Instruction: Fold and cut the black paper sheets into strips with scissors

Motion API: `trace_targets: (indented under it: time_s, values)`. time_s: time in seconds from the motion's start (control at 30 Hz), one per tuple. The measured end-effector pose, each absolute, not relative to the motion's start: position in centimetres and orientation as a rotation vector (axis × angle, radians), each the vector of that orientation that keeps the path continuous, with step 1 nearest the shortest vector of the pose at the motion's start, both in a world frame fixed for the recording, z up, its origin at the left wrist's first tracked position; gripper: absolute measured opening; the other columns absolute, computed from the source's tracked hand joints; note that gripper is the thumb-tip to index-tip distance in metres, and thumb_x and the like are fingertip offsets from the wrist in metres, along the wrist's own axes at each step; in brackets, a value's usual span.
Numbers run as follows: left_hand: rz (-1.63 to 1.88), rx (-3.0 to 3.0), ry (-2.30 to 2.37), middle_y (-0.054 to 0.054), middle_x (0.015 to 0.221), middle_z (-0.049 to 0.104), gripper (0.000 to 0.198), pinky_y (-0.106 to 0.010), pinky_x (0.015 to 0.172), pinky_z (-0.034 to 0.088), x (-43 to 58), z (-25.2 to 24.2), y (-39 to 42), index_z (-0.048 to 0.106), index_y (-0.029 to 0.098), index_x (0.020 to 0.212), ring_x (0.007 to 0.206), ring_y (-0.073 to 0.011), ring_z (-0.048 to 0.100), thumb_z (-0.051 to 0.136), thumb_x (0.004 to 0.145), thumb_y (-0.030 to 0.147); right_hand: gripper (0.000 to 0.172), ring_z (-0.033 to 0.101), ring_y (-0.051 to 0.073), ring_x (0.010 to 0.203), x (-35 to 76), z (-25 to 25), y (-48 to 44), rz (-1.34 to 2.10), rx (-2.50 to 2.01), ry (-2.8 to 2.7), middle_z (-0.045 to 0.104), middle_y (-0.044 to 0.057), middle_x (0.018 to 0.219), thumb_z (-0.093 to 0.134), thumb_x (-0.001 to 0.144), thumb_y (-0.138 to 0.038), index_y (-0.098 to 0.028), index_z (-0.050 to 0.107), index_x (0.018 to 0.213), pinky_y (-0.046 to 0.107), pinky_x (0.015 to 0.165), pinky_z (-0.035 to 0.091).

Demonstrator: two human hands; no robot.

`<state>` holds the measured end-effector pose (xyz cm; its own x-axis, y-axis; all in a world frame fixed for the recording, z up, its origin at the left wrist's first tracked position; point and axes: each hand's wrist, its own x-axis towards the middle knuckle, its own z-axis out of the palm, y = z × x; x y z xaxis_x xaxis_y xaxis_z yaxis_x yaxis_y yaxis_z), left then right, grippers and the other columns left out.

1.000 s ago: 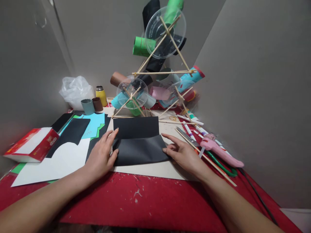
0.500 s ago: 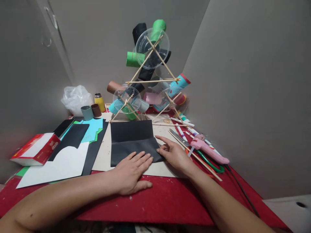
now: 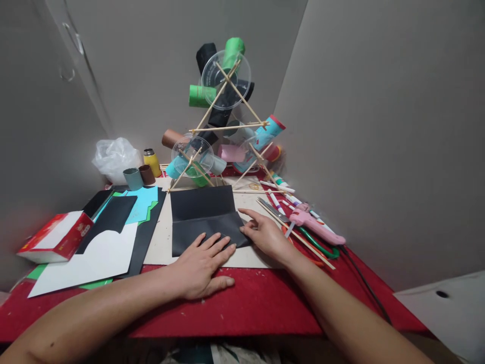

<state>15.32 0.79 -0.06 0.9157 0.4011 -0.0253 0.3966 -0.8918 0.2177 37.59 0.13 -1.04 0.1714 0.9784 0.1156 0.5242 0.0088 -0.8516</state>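
A creased sheet of black paper (image 3: 202, 227) lies on a pale board (image 3: 161, 240) in front of me, its far part angled up along a fold. My left hand (image 3: 206, 265) rests flat over its near edge, fingers spread. At the right edge my right hand (image 3: 265, 235) pinches the paper between thumb and curled fingers, index finger stretched out. Behind the sheet stands a wheel-like model (image 3: 226, 80) of wooden sticks, clear plastic discs and coloured paper tubes.
To the right lie a pink glue gun (image 3: 316, 226) with a cord, scissors (image 3: 273, 210), sticks and markers. On the left are paper sheets (image 3: 113, 263), a red tissue box (image 3: 56, 237), short paper tubes (image 3: 132, 178), a yellow bottle (image 3: 151, 163) and a plastic bag (image 3: 116, 159).
The whole view has shifted slightly, so things appear a little further left. Both hands keep nearly the same places on the black paper.
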Motion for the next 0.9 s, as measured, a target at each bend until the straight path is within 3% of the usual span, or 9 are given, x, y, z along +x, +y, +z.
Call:
trace_targets:
  time_s: [0.23, 0.57, 0.73, 0.9]
  values:
    - [0.070, 2.870, 0.598, -0.013, 0.154, 0.023, 0.072, -0.056, 0.111, 0.016, 15.2, -0.4, 0.8, 0.023, 0.019, 0.148, 0.142, -0.0310, 0.017, 0.030, 0.090, 0.062, 0.049, 0.056, 0.014, 0.061, 37.6, -1.6, 0.3, 0.614, -1.655, -1.520, 0.062, -0.001, 0.068, 0.054, 0.078, -0.020, -0.014, 0.057, 0.126, 0.026, 0.062, 0.044]
    - [0.109, 2.862, 0.601, -0.015, 0.153, 0.025, 0.073, -0.055, 0.112, 0.017, 14.9, -0.8, 0.5, 0.026, 0.019, 0.147, 0.142, -0.0294, 0.018, 0.028, 0.090, 0.064, 0.047, 0.061, 0.021, 0.068, 37.9, -2.5, 0.3, 0.354, -1.820, -1.652, 0.068, 0.005, 0.079, 0.054, 0.079, -0.025, -0.017, 0.058, 0.125, 0.033, 0.067, 0.045]
    - [0.151, 2.852, 0.592, -0.015, 0.153, 0.026, 0.071, -0.055, 0.111, 0.017, 14.6, -0.8, 0.4, 0.026, 0.019, 0.147, 0.142, -0.0297, 0.020, 0.030, 0.090, 0.062, 0.041, 0.060, 0.030, 0.097, 37.0, -2.1, -0.5, 0.000, -1.836, -1.815, 0.065, 0.014, 0.109, 0.048, 0.086, -0.029, -0.015, 0.058, 0.123, 0.041, 0.079, 0.047]
    - [0.182, 2.850, 0.602, -0.017, 0.152, 0.028, 0.070, -0.054, 0.111, 0.018, 14.5, -0.6, 0.3, 0.028, 0.018, 0.146, 0.141, -0.0301, 0.022, 0.032, 0.091, 0.061, 0.039, 0.058, 0.029, 0.104, 36.7, -3.1, -0.3, -0.082, -1.674, -1.988, 0.065, 0.015, 0.112, 0.048, 0.087, -0.029, -0.011, 0.059, 0.119, 0.042, 0.091, 0.046]
